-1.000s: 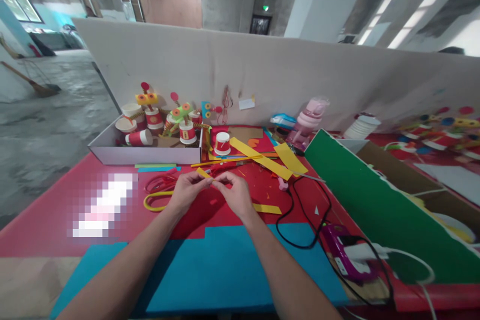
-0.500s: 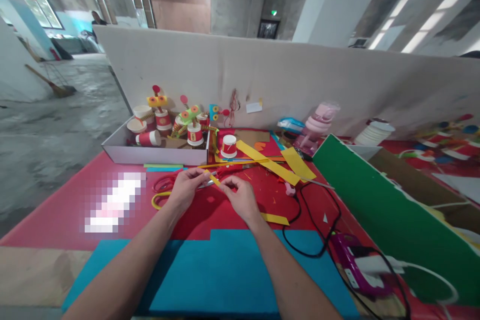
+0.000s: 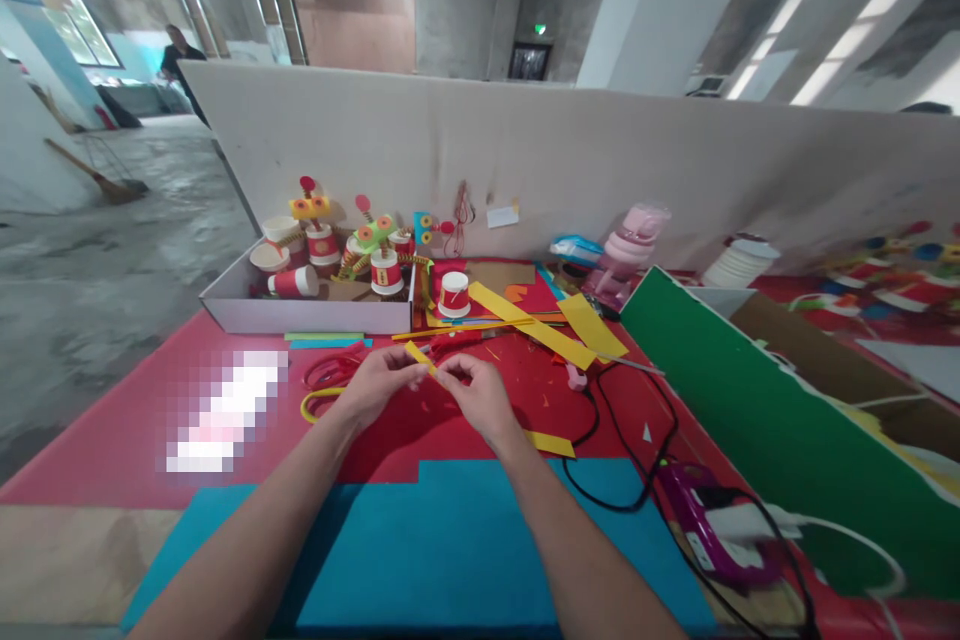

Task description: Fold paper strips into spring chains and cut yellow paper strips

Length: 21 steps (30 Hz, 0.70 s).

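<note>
A short yellow paper strip [image 3: 418, 354] is pinched between my hands above the red tabletop. My right hand [image 3: 478, 398] grips its lower end with thumb and forefinger. From the other side, the closed fingertips of my left hand [image 3: 382, 385] press on the strip close to the right fingertips. The strip's upper end sticks out free, pointing up and to the left. Scissors with yellow handles [image 3: 313, 406] lie beside my left hand, partly hidden by it. Red handles [image 3: 330, 368] lie just behind them.
A white box [image 3: 307, 315] holds paper-cup figures at the back left. Behind my hands are a paper cup [image 3: 454, 295] and yellow paper pieces [image 3: 532, 325]. Blue sheets [image 3: 420, 550] lie in front. At right are a black cable [image 3: 600, 498], purple power strip [image 3: 712, 530] and green board [image 3: 750, 400].
My left fingertips have slid from the strip's upper end down towards my right fingertips, leaving that end free. A person in the far background shows more fully.
</note>
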Available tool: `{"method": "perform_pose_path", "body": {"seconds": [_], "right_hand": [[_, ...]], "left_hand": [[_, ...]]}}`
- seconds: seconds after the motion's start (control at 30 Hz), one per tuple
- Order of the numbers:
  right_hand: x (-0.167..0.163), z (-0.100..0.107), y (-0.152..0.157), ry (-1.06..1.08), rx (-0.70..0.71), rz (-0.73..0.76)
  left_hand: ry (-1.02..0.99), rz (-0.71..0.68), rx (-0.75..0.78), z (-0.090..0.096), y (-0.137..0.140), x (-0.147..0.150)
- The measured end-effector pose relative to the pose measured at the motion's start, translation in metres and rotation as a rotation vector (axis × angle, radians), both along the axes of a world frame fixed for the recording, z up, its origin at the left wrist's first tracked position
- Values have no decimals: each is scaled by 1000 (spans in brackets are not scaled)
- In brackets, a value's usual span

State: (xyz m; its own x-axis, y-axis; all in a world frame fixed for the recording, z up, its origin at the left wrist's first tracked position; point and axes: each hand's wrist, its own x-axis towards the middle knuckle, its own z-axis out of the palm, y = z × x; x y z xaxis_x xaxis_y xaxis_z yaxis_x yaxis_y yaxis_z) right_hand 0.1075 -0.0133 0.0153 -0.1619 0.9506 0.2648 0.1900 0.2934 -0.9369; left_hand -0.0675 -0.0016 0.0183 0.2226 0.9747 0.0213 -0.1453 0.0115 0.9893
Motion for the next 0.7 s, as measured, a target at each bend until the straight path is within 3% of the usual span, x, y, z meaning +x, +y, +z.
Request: {"method": "perform_pose_path", "body": {"seconds": [0.2, 0.5, 0.6, 0.7], "right_hand": [[0, 0, -1, -61, 19, 3], [2, 2, -1, -215, 81, -25], [6, 4, -2, -450, 263, -77], [8, 6, -3, -673, 406, -42]], "left_hand": [[58, 40, 31, -3, -2, 9], [-21, 145, -1, 1, 5, -11], [178, 245, 200, 12, 3, -15], [525, 61, 544, 21, -1, -13]]}}
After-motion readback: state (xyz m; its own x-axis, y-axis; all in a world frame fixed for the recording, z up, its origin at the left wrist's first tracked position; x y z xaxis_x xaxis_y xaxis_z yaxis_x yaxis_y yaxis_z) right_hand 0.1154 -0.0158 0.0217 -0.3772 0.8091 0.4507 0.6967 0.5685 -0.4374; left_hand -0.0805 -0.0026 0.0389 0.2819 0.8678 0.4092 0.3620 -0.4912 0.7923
